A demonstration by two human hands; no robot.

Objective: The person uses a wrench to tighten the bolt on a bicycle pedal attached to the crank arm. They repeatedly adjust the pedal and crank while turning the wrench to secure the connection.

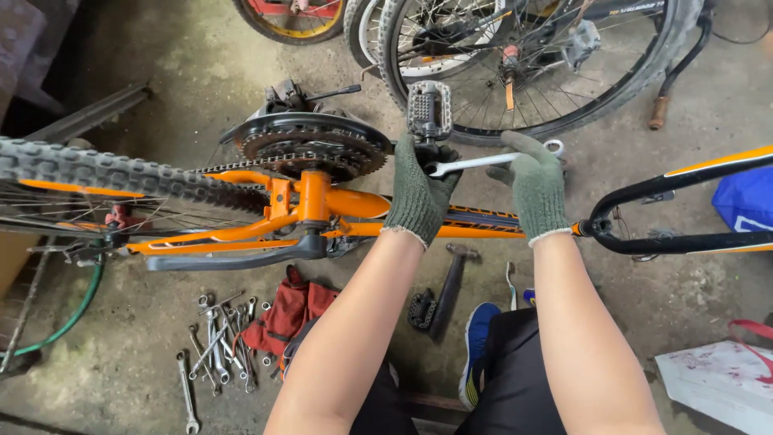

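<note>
the step in hand looks like working the pedal (429,110) at the crank end with a wrench (491,160). the left hand (419,196), in a knitted green glove, is wrapped around the crank arm just under the pedal, at twelve o'clock from the orange frame (322,205). the right hand (535,187), gloved alike, closes its fingers on the slim chrome wrench, whose open end sits by the left hand. the next move likely calls for a firm counter-grip while the handle swings. the pedal is blocky grey metal with studs; the toothed black chainrings (310,145) lie at nine o'clock; loose spanners (217,346) lie on rough concrete at seven o'clock.
</note>
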